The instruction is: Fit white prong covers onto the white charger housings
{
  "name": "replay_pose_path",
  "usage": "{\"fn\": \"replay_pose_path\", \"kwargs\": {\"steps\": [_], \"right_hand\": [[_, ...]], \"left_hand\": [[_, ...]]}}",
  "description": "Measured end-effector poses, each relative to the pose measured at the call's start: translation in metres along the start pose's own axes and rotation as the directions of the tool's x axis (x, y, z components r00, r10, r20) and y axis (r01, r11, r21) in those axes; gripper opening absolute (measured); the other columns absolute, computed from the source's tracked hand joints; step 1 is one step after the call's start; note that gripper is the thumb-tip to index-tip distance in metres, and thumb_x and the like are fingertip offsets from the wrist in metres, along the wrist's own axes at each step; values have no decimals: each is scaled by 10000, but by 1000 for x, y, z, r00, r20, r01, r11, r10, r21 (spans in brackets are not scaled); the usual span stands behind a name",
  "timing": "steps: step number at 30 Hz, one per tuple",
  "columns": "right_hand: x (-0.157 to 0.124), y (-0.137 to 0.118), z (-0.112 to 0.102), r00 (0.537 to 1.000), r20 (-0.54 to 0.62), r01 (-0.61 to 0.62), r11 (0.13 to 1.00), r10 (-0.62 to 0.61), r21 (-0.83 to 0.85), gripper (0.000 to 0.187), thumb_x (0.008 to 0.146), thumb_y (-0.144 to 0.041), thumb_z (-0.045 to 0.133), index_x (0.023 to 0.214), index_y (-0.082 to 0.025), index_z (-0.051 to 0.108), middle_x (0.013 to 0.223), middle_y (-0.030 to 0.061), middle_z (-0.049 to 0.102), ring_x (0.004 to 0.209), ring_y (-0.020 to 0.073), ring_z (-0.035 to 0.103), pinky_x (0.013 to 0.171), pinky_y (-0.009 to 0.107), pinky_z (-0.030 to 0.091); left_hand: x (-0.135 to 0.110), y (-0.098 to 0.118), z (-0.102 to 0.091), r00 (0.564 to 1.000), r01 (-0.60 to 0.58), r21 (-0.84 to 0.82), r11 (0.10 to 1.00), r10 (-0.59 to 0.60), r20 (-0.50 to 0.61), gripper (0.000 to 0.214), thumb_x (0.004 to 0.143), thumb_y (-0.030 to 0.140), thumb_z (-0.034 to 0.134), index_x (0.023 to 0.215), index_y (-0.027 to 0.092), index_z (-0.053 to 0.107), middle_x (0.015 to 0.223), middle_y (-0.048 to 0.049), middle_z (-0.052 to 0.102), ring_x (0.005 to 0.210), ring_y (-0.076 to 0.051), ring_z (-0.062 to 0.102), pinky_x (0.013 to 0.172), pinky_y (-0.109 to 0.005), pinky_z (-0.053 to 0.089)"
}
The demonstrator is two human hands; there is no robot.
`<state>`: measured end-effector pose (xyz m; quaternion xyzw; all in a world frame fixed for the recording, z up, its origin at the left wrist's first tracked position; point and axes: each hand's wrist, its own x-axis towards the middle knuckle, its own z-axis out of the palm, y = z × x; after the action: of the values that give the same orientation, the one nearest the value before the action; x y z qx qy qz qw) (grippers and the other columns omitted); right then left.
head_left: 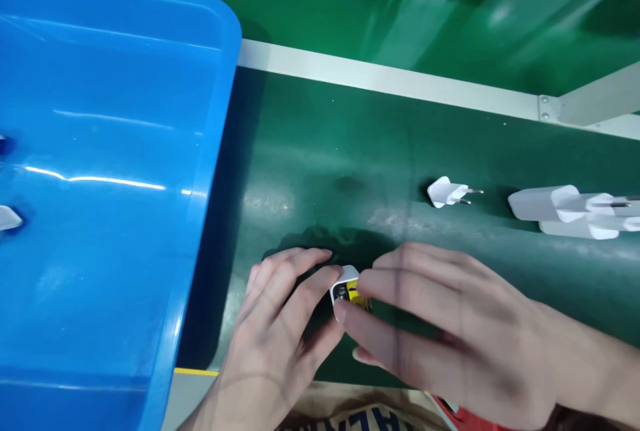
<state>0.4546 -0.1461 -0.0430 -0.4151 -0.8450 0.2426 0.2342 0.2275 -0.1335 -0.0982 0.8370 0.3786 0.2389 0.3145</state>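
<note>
Near the front edge of the bench, my left hand (275, 331) grips a small white charger housing (349, 274) between thumb and fingers. Its open end shows a yellow part (353, 291) and dark electronic components inside. My right hand (465, 331) reaches in from the right, its fingertips closed against the open end and the yellow part. Those fingers cover some of the housing. Beyond my right hand, a white two-pin plug piece (445, 192) lies on the green surface, pins pointing right.
A large blue tray (230, 38) takes up the left side, with white pieces (9, 218) at its left edge. White plug chargers (545, 204) lie at the far right. A pale metal bar (390, 78) crosses behind the green bench top (320, 171). Something red (470, 421) shows at the bottom.
</note>
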Motion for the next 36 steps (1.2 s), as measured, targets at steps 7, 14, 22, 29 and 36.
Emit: {"fn": "replay_pose_path", "kwargs": {"steps": [7, 14, 22, 29, 36], "right_hand": [[-4, 15, -5, 987, -42, -140, 957, 155, 253, 143, 1044, -116, 565, 1150, -161, 649, 1056, 75, 647, 930, 148, 628, 809, 283, 579], [0, 18, -1, 981, -1, -181, 928, 192, 326, 163, 1037, -80, 575, 1141, -172, 660, 1078, 57, 647, 977, 120, 650, 852, 230, 557], [-1, 20, 0, 961, 52, -267, 872, 270, 411, 147, 1017, -187, 658, 1162, -211, 665, 1120, 53, 640, 968, 146, 664, 822, 261, 581], [-4, 12, 8, 883, 224, -470, 775, 413, 423, 388, 1004, -312, 690, 1356, -322, 528, 1386, 52, 586, 1293, 223, 587, 979, 335, 612], [-3, 8, 19, 901, 168, -434, 819, 400, 375, 311, 980, -189, 664, 1255, -282, 551, 1330, 49, 580, 1234, 189, 602, 1020, 320, 565]], "left_hand": [[-3, 2, 3, 998, 56, -27, 998, -57, -18, 283, 970, 228, 717, 1240, 207, 634, 1280, -72, 652, 1207, -243, 585, 1035, -391, 481], [-2, 2, 2, 1000, 29, -23, 999, -29, -1, 253, 979, 227, 708, 1220, 200, 637, 1283, -72, 640, 1196, -234, 578, 1004, -379, 478], [-2, 1, 3, 1000, 15, -34, 999, -15, 0, 245, 991, 219, 684, 1229, 176, 639, 1292, -93, 633, 1213, -243, 554, 1007, -373, 457], [0, 1, 3, 1000, 5, -51, 999, -5, -3, 241, 995, 176, 652, 1235, 179, 626, 1281, -91, 641, 1197, -244, 557, 1007, -372, 452], [-5, 1, 3, 1000, 13, -21, 1000, -12, 21, 255, 1000, 192, 649, 1253, 185, 619, 1300, -102, 627, 1222, -263, 550, 1001, -392, 457]]}}
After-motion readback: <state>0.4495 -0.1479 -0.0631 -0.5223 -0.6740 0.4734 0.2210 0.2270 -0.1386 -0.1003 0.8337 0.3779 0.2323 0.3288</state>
